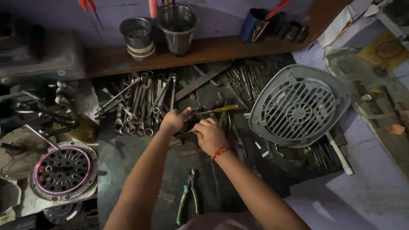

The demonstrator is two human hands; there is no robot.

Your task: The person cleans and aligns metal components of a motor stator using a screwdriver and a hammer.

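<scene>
Head view: the left hand (173, 120) and the right hand (209, 135) are close together, both closed around a small dark part (187, 127) that I cannot identify. This part is left of the grey fan grille (298, 106), just below the yellow-handled screwdriver (219, 109). Green pliers (187, 196) lie nearer the person.

Spanners (140, 102) left of hands, grille (298, 106) right (pliers (187, 200) nearer, between forearms).

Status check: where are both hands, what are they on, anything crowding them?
Left hand and right hand together over a small dark part, grip unclear. Yellow-handled screwdriver just beyond. Wrenches left, grey fan grille right, pliers nearer.
</scene>
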